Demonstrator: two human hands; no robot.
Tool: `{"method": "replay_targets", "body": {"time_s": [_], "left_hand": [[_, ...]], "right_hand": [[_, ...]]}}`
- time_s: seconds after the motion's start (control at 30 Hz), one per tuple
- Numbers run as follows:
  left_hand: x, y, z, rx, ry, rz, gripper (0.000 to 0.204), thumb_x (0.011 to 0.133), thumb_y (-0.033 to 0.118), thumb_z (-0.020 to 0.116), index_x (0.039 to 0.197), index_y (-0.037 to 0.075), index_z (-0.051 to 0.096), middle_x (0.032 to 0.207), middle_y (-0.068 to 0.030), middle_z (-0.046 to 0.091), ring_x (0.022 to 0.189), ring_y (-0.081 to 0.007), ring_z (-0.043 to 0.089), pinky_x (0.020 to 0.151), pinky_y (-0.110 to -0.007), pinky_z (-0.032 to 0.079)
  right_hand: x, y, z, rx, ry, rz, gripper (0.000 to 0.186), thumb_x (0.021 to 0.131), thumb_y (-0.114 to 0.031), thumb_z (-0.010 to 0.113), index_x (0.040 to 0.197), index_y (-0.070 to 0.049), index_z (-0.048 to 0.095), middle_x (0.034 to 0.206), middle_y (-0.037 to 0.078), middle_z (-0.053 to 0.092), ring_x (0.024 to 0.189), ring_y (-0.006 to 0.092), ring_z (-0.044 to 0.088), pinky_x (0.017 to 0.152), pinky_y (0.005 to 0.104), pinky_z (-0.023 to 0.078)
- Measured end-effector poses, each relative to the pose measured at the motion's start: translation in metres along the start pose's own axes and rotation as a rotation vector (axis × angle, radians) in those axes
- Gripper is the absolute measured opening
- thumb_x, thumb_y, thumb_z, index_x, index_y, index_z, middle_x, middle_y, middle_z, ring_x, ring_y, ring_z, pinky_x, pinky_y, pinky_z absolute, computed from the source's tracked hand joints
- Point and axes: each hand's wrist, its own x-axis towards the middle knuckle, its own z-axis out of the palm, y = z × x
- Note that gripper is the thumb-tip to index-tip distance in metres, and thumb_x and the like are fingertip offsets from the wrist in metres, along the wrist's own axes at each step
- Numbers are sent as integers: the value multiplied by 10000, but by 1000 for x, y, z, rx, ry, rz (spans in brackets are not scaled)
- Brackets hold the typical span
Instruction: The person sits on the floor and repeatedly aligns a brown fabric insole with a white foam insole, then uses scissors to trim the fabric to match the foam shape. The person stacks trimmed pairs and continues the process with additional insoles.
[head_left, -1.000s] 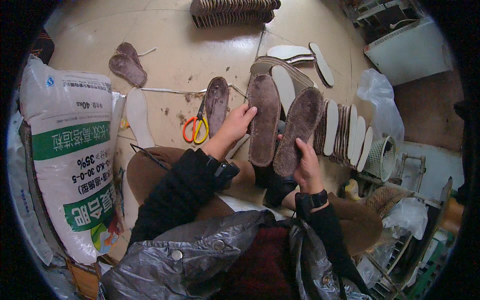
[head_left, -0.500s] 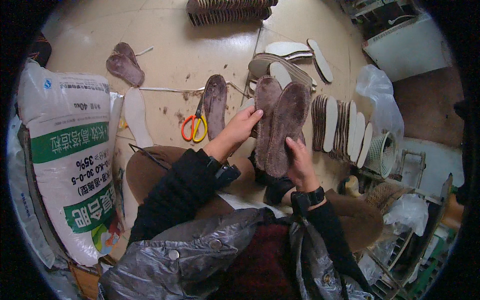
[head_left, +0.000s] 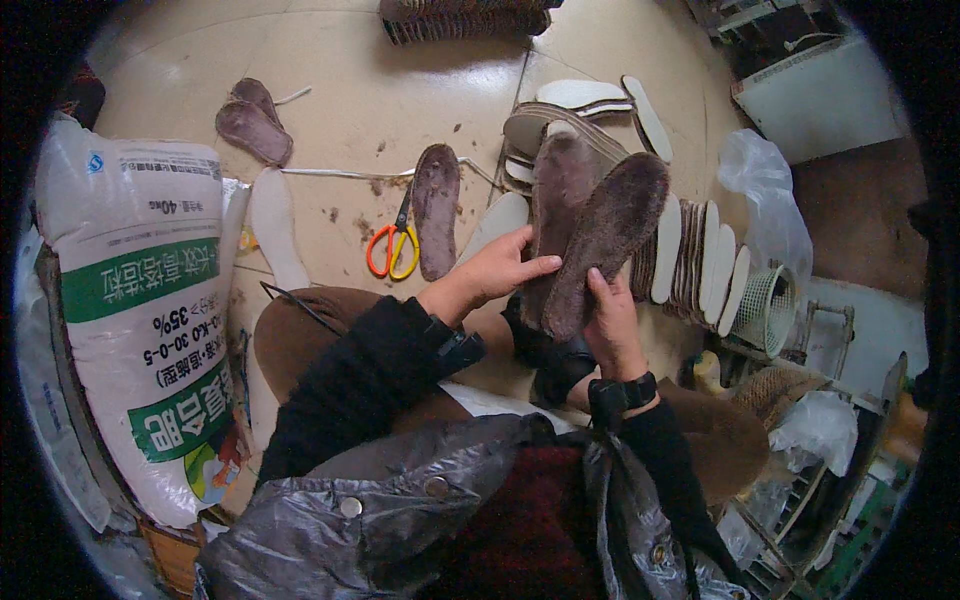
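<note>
Two fuzzy brown insoles overlap in front of me, held up off the floor. My left hand (head_left: 500, 268) pinches the left insole (head_left: 558, 185) near its middle, thumb on top. My right hand (head_left: 613, 325) grips the right insole (head_left: 615, 225) low on its outer edge, thumb pressed on its face. The right insole lies over the left one and leans to the right. On the floor left of my hands rests another brown insole (head_left: 436, 212), beside scissors (head_left: 396, 240) with one red and one yellow handle loop.
White-faced insoles (head_left: 685, 255) stand in a row on the right, with a further pile (head_left: 570, 125) behind. A brown stack (head_left: 465, 22) sits at the far edge. A large white sack (head_left: 145, 320) fills the left; a mesh basket (head_left: 768, 310) stands right.
The right insole has tilted to the right, fanning away from the left one. My left thumb has shifted across toward the right insole's edge.
</note>
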Motion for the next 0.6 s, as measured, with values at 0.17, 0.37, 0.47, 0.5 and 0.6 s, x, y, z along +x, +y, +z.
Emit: {"method": "replay_targets", "body": {"time_s": [0.17,0.37,0.47,0.5,0.6], "left_hand": [[-5,10,-11,30,90,-34,413,885,232,625,1202,-12,524,1108,-69,616,991,-153,562,892,-323,442],[-4,27,-26,-96,346,235,340,883,231,630,1129,0,581,1036,-59,642,928,-134,576,849,-290,453],[-1,32,-37,-130,454,303,312,900,252,604,1077,-4,593,984,-53,640,887,-114,566,808,-268,454],[0,32,-39,-82,489,311,329,918,290,570,1044,-12,595,945,-49,631,857,-110,553,788,-262,449],[-1,30,-45,86,595,285,440,960,395,473,950,-29,588,840,-40,601,783,-100,516,742,-250,433]], "right_hand": [[-4,-6,-5,-459,-60,-118,349,934,-105,516,1255,17,456,1197,95,565,1048,172,543,917,311,428],[-11,-15,-3,-680,-203,-91,314,922,-91,528,1206,39,500,1127,81,597,1009,135,538,897,281,420],[-12,-16,-2,-723,-247,-50,311,915,-82,536,1202,34,507,1107,71,602,998,130,538,889,278,422],[-12,-16,-2,-727,-262,-28,312,914,-80,538,1204,31,506,1103,68,603,996,129,538,887,278,423],[-13,-15,-3,-728,-279,-27,312,913,-77,537,1207,24,505,1104,63,605,982,129,540,880,276,426]]}}
